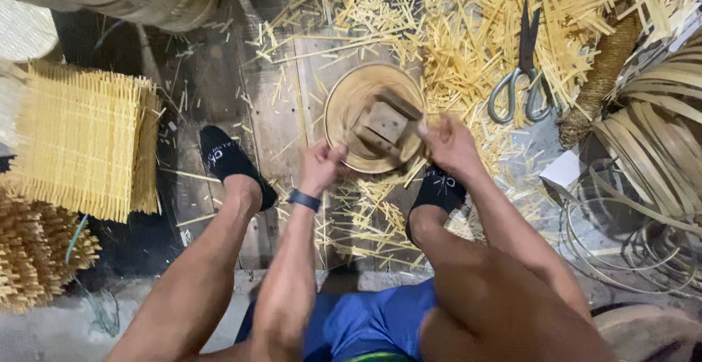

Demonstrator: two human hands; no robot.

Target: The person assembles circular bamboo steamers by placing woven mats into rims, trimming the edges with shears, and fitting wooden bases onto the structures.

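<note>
A round woven bamboo bowl form [349, 106] sits on the wooden floor between my feet, with a square wooden block [385, 122] in its middle. My left hand [320, 163] grips the form's near left rim, fingers curled on it. My right hand [447, 142] grips the right rim, fingers pinched on the edge. A dark band is on my left wrist.
Large scissors [523, 69] lie on a heap of cut bamboo strips [468, 25] at the back right. A stack of woven bamboo mats [80, 142] is on the left. Coiled bamboo strips [651, 150] are on the right. My feet wear black socks [227, 161].
</note>
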